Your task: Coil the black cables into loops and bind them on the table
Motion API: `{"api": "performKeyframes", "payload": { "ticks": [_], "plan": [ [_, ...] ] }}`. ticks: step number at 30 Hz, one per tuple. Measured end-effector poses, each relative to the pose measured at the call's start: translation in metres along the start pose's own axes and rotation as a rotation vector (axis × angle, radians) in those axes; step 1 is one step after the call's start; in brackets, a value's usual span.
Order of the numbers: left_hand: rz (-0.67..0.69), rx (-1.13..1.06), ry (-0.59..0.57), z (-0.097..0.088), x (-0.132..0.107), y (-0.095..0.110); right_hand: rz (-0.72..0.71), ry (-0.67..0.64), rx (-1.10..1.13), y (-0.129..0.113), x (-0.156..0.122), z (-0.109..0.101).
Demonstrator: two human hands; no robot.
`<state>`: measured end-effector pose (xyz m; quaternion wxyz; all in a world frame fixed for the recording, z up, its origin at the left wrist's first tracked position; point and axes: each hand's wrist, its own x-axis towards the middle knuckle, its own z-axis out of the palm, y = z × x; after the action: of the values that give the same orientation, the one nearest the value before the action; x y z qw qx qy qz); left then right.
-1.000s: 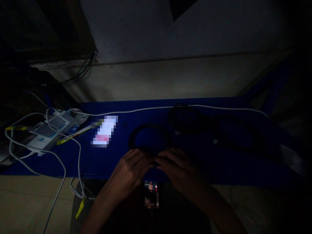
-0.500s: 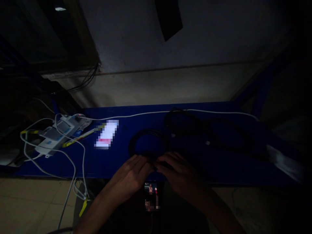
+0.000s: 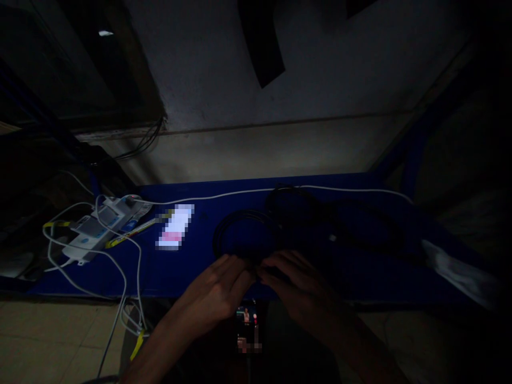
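Observation:
A coiled black cable [image 3: 244,214] lies near the front edge of the blue table [image 3: 188,280], its near side running into my two hands. My left hand [image 3: 224,282] has its fingers curled closed on the near part of that coil. Just to its right, my right hand [image 3: 290,280] pinches the same cable, thumb against the fingers. The fingertips of both hands almost meet. It is very dark, so the exact piece of cable between the fingers is hard to see. Below the hands, a lit phone [image 3: 247,326] sits at my lap, under the table edge.
Left on the table are a white power strip [image 3: 94,229] with tangled white cords, a yellow pen-like stick [image 3: 134,229] and a bright, blurred-out screen [image 3: 175,228]. More black cable coils [image 3: 294,205] lie behind to the right. A pale plastic bag [image 3: 452,269] rests at the right end.
The camera view has shifted slightly, so table and wall appear a little lower. Both hands stay together on the coil, with only slight finger movement.

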<state>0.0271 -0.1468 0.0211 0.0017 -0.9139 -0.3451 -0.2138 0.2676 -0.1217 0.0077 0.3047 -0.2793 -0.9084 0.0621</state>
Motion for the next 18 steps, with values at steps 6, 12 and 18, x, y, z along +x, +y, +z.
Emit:
{"api": "performKeyframes", "payload": {
  "ticks": [6,12,18],
  "plan": [
    [0.139,0.123,0.001,-0.02,0.066,-0.003,-0.001,0.069,-0.157,0.031,0.002,-0.046],
    [0.233,0.101,0.0,0.004,0.167,-0.038,0.057,0.132,-0.258,0.113,0.01,-0.085],
    [0.21,0.04,-0.057,0.05,0.209,-0.063,0.088,0.151,-0.192,0.179,-0.003,-0.069]
  ]
}}
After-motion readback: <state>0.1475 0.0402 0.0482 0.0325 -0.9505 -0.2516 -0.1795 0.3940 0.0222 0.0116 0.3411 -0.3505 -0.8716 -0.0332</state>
